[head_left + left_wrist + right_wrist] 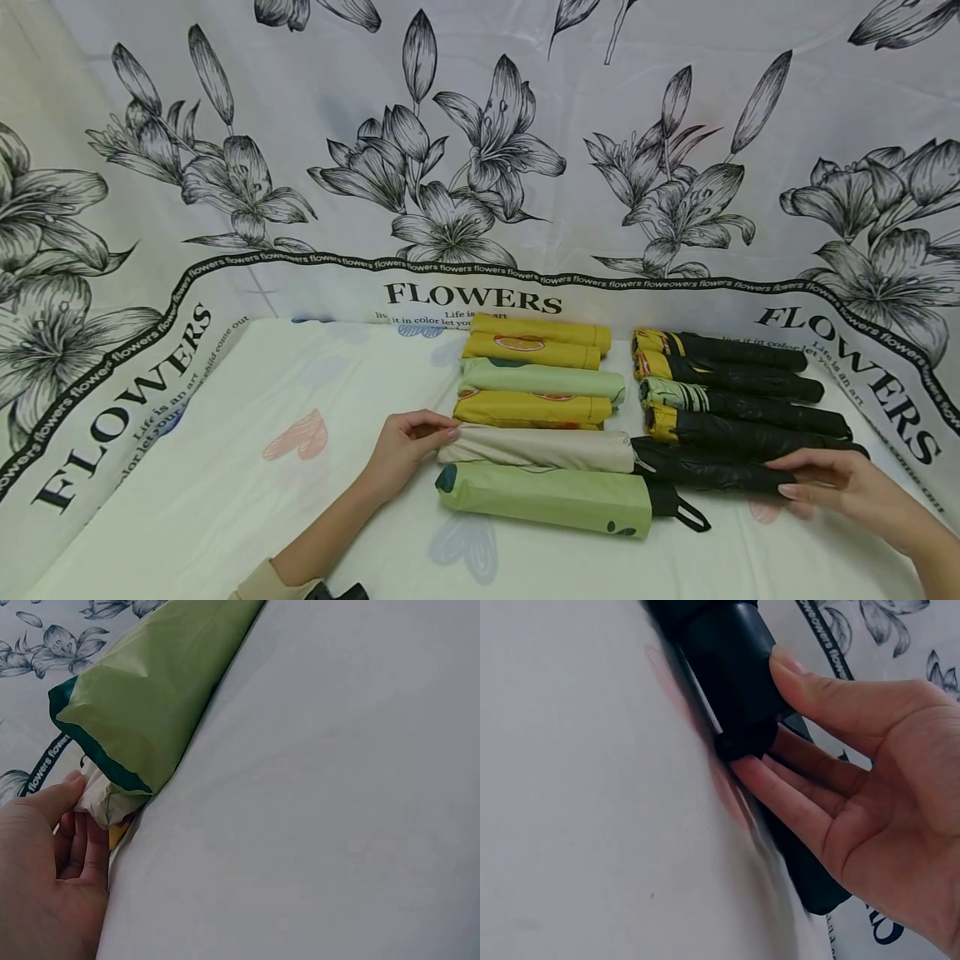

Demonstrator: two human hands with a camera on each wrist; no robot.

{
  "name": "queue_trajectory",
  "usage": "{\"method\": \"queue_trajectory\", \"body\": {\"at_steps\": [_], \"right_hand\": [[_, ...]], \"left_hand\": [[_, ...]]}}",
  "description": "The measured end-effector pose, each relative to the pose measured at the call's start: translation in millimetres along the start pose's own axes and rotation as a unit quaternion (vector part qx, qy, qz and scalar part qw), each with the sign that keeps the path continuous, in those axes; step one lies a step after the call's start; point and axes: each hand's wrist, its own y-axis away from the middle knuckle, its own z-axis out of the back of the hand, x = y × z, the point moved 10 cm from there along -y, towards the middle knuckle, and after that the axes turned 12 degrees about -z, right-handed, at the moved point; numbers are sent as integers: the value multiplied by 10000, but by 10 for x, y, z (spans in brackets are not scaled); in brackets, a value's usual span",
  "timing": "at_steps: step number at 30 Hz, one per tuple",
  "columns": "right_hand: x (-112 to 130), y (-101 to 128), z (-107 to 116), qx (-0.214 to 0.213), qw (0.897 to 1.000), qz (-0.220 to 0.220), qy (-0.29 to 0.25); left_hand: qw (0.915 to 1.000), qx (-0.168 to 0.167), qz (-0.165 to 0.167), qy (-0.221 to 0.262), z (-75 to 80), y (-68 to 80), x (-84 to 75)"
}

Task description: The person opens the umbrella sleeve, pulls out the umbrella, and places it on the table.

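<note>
In the head view a beige umbrella sleeve (pixel 536 448) lies lengthwise, with a black folded umbrella (pixel 712 467) lined up at its right end, where the two meet. My left hand (pixel 416 450) pinches the sleeve's left end; in the left wrist view thumb and fingers grip its crumpled beige tip (pixel 101 799). The right hand (pixel 828 483) holds the umbrella's far right end. Close up in the right wrist view, the thumb lies on a smooth black cylinder (pixel 731 667) and the fingers curl under its end. Just in front lies a green sleeved umbrella (pixel 543 500) with a black strap loop.
Behind the beige sleeve lie several yellow sleeves (pixel 532 408) and a pale green sleeve (pixel 543 381). To their right, several black folded umbrellas (pixel 757 386) with yellow or green ends form a stacked row. A flower-printed cloth (pixel 480 192) rises at the back.
</note>
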Motion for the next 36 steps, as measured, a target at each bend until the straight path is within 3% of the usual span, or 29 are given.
{"method": "queue_trajectory", "body": {"at_steps": [6, 12, 20, 29, 36], "right_hand": [[-15, -7, -35, 314, 9992, -49, -249], [31, -13, -42, 468, 9989, -70, -73], [37, -7, 75, -348, 9961, -489, 645], [373, 12, 32, -508, 9959, 693, 283], [720, -40, -181, -954, 9892, 1051, 374]], "left_hand": [[10000, -12, 33, -56, 12, 7, 9], [9999, -35, 73, -66, 21, 15, 10], [9999, -18, 15, -126, 17, 11, 12], [9999, -26, -57, -126, 19, 3, 12], [10000, -11, 7, -85, 5, 4, 27]]}}
